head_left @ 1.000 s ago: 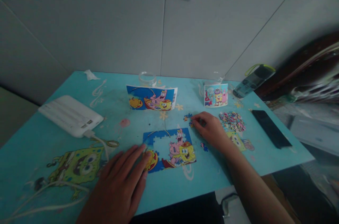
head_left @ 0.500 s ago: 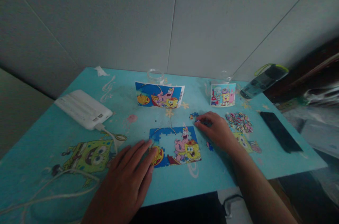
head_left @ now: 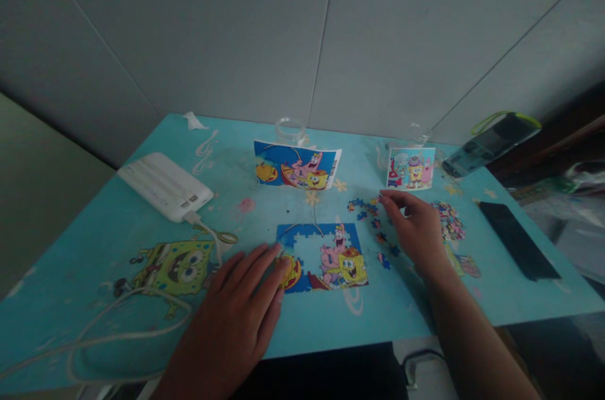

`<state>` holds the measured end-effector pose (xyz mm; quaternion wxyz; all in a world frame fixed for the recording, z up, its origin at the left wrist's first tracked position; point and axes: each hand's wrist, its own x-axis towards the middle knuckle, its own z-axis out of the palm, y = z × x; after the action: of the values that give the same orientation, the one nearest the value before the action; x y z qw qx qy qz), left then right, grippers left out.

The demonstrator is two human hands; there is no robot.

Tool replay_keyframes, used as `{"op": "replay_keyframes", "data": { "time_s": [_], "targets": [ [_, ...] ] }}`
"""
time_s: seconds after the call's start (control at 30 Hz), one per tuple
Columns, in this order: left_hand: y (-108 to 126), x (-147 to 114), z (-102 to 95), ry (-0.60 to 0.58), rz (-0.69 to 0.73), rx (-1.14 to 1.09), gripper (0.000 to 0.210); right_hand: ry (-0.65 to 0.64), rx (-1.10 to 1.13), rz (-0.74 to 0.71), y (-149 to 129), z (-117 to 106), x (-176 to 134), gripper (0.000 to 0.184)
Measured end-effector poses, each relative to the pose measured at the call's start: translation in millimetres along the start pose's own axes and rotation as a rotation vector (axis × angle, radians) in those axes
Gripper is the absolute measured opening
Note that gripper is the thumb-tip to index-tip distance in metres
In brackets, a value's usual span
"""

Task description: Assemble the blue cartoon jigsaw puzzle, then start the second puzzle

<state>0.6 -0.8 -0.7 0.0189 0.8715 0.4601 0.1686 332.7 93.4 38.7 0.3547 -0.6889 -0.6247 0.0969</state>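
A partly assembled jigsaw puzzle (head_left: 362, 239) lies flat on the table, its frame joined around a gap in the middle. Fingers of my left hand (head_left: 246, 299) rest flat and slightly spread on its left edge. To the right of the puzzle, my right hand (head_left: 416, 227) has thumb and forefinger pinched together on a small puzzle piece, mostly hidden by the fingertips. Several loose puzzle pieces (head_left: 375, 223) are scattered beside and below those fingertips. Behind the puzzle stands a picture card (head_left: 297, 167) with the same cartoon scene.
A heap of small pieces (head_left: 451, 222) lies behind my right hand, near a black phone (head_left: 517, 241). A second card (head_left: 411, 168), clear jars (head_left: 290, 129) and a bottle (head_left: 489, 145) stand along the back. At left are a white power bank (head_left: 165, 186) and its cable (head_left: 130, 337).
My right hand has moved right and away from me, uncovering more loose pieces. My left hand stays on the puzzle. The camera view has shifted slightly.
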Motion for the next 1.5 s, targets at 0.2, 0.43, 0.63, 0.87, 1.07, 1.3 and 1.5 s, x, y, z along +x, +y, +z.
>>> {"op": "replay_keyframes", "data": {
  "time_s": [0.2,0.43,0.63,0.87,1.07,1.3,1.5],
  "targets": [
    [-1.3,-1.5,1.9,-0.015,-0.002,0.001,0.049,0.234,0.028,0.032,10.9,-2.8,3.0,0.033],
    [-0.9,0.3,1.5,0.001,0.009,0.007,0.047,0.183,-0.121,0.061,21.5,-6.2,8.0,0.032],
    [-2.5,-2.3,3.9,0.003,0.009,-0.001,0.049,0.107,-0.186,0.05,22.2,-5.2,10.0,0.036],
    [-2.3,-2.1,3.4,0.001,0.015,0.002,0.05,0.028,-0.203,0.088,30.3,-1.1,12.7,0.04],
    [-1.8,0.0,2.1,-0.001,0.002,-0.004,0.049,-0.088,-0.282,0.005,32.3,-1.9,10.8,0.03],
    [-1.4,-0.4,2.0,0.014,0.009,-0.004,0.048,-0.142,-0.329,-0.025,33.8,6.5,12.6,0.029],
    [-1.0,-1.1,2.2,0.006,0.014,0.001,0.048,-0.216,-0.253,-0.025,29.9,-0.5,7.6,0.03]
  ]
}}
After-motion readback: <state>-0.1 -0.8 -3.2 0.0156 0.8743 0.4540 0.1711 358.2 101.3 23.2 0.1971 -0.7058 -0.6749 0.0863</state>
